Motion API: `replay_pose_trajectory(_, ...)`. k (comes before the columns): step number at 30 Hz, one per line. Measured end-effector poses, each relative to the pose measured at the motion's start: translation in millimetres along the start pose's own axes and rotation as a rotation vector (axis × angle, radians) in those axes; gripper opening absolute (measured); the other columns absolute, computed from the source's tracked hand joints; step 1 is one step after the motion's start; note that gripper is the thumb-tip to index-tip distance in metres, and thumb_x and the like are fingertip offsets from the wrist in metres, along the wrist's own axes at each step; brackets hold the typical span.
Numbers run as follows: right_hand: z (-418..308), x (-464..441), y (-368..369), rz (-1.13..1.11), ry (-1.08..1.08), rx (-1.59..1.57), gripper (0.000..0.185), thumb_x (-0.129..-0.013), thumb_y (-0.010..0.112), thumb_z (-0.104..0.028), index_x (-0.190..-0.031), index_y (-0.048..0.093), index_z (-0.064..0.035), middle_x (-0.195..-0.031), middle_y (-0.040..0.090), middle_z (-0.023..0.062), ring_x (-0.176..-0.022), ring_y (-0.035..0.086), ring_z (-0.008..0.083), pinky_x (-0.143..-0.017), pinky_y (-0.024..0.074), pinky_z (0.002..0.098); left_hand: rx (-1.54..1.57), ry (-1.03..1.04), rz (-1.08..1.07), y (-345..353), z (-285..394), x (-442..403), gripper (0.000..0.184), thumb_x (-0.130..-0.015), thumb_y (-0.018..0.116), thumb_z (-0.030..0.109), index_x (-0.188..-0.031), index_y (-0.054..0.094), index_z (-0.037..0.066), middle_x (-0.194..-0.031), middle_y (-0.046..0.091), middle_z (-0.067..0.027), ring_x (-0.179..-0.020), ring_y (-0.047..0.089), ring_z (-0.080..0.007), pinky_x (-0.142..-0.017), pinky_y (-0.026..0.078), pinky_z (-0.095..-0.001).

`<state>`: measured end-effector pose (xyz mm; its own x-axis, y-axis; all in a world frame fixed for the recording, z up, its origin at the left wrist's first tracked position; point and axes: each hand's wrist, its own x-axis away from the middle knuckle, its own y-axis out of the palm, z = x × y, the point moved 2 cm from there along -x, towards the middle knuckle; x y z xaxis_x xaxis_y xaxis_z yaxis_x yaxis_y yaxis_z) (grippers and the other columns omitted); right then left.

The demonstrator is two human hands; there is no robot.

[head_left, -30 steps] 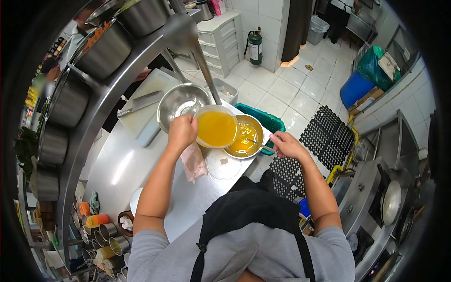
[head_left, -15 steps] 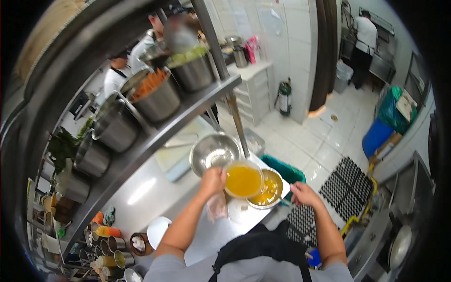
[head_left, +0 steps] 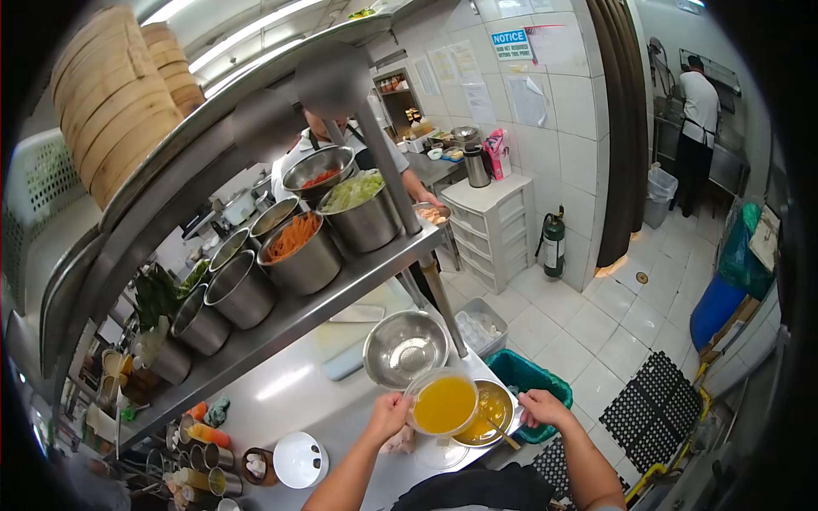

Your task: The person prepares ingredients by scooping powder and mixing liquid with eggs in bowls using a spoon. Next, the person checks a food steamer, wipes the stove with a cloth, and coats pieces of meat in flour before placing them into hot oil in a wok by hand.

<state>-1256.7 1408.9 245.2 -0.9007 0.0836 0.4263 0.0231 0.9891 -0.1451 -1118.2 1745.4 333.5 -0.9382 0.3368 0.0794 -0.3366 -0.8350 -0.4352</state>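
Observation:
My left hand (head_left: pixel 389 417) is closed on the rim of a clear round container (head_left: pixel 446 404) of yellow-orange liquid. It is held over the left side of a metal bowl (head_left: pixel 492 412), which holds similar liquid and a spoon (head_left: pixel 503 433). My right hand (head_left: pixel 543 409) is closed at the bowl's right edge; whatever its fingers grip is too small to make out. Behind the container sits an empty metal bowl (head_left: pixel 406 347). A clear round lid (head_left: pixel 443 454) and a pinkish cloth (head_left: pixel 399 441) lie on the steel counter (head_left: pixel 341 426) in front.
Above the counter is a steel shelf (head_left: pixel 307 328) with metal pots of vegetables. A green-lined bin (head_left: pixel 530 383) stands beyond the counter's right end. One person (head_left: pixel 298 162) is behind the shelf, another (head_left: pixel 700 111) at the far sink. A white bowl (head_left: pixel 300 460) is at the lower left.
The view has tilted up, showing more of the shelf, the people and the back wall. The container remains in my left hand beside the bowl. The spoon's handle now points toward the front.

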Motion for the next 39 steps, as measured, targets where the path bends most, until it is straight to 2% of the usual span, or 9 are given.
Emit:
replay_pose_trajectory(11,21,-27,8,-0.107,-0.024,-0.039,0.044,-0.1,0.048,-0.043,-0.099,0.06,-0.0005,-0.073,0.066,0.0067,-0.053,0.058,0.0121,-0.048,0.0489,0.0284,-0.084,-0.093,0.266,-10,-5,22,0.042,-0.092,0.064,0.023,-0.056,0.048,0.007,-0.055,0.044,0.0058,-0.051,0.036,-0.0049,-0.044,0.028,-0.0274)
replay_pose_trajectory(15,25,-29,12,-0.14,-0.029,-0.036,0.045,-0.101,0.046,-0.043,-0.099,0.061,-0.0003,-0.069,0.064,0.0059,-0.052,0.058,0.0124,-0.049,0.0482,0.0291,-0.134,-0.085,0.23,-15,-9,23,0.035,-0.093,0.063,0.017,-0.061,0.056,0.005,-0.058,0.057,-0.0004,-0.048,0.047,-0.0062,-0.043,0.037,-0.0244)
replay_pose_trajectory(17,25,-28,13,-0.042,-0.077,-0.174,0.046,-0.102,0.043,-0.042,-0.098,0.062,-0.0002,-0.068,0.063,0.0063,-0.051,0.057,0.0135,-0.049,0.0478,0.0297,-0.131,-0.073,0.25,-15,-12,21,0.036,-0.093,0.062,0.015,-0.06,0.054,0.005,-0.057,0.056,-0.0007,-0.048,0.046,-0.0063,-0.043,0.037,-0.0245)
replay_pose_trajectory(18,30,-32,17,-0.04,-0.131,-0.192,0.053,-0.104,0.033,-0.044,-0.098,0.06,0.0007,-0.065,0.061,0.0068,-0.047,0.053,0.013,-0.044,0.0458,0.0277,-0.137,-0.081,0.245,-14,-15,21,0.036,-0.093,0.062,0.015,-0.06,0.054,0.005,-0.057,0.056,-0.0007,-0.048,0.046,-0.0063,-0.043,0.037,-0.0245)
replay_pose_trajectory(20,36,-37,19,-0.052,-0.12,-0.219,0.055,-0.105,0.031,-0.045,-0.098,0.059,0.0013,-0.065,0.061,0.0078,-0.047,0.053,0.0133,-0.044,0.046,0.0276,-0.143,-0.061,0.277,-10,-7,21,0.045,-0.093,0.064,0.022,-0.056,0.044,0.006,-0.054,0.042,0.0055,-0.052,0.034,-0.005,-0.044,0.028,-0.0279)
replay_pose_trajectory(24,40,-39,21,-0.037,-0.093,-0.252,0.06,-0.105,0.025,-0.046,-0.098,0.059,0.0027,-0.065,0.061,0.0104,-0.045,0.054,0.0145,-0.043,0.0468,0.0279,-0.178,-0.088,0.255,-7,7,19,0.045,-0.093,0.064,0.022,-0.056,0.044,0.006,-0.054,0.041,0.0054,-0.053,0.034,-0.0051,-0.044,0.028,-0.0282)
replay_pose_trajectory(32,44,-44,20,0.008,-0.064,-0.358,0.057,-0.105,0.031,-0.044,-0.093,0.059,0.0036,-0.061,0.06,0.0096,-0.044,0.056,0.0143,-0.04,0.0468,0.028,-0.191,-0.075,0.231,-5,3,9,0.045,-0.094,0.062,0.021,-0.057,0.045,0.003,-0.054,0.041,0.0047,-0.053,0.034,-0.0052,-0.044,0.028,-0.0285)
replay_pose_trajectory(35,42,-42,22,0.012,-0.088,-0.309,0.056,-0.106,0.026,-0.043,-0.094,0.056,0.003,-0.06,0.058,0.0101,-0.042,0.052,0.0144,-0.039,0.0447,0.0268,-0.21,-0.082,0.225,-3,12,9,0.044,-0.095,0.062,0.021,-0.058,0.047,0.003,-0.054,0.041,0.0045,-0.053,0.034,-0.0053,-0.045,0.028,-0.0284)
replay_pose_trajectory(39,42,-42,24,0.047,-0.083,-0.307,0.054,-0.106,0.028,-0.041,-0.092,0.056,0.0026,-0.06,0.058,0.0097,-0.04,0.051,0.0143,-0.037,0.0436,0.0266,-0.242,-0.085,0.203,-6,11,7,0.044,-0.095,0.062,0.021,-0.058,0.048,0.002,-0.054,0.042,0.0041,-0.053,0.035,-0.0052,-0.045,0.029,-0.0283)
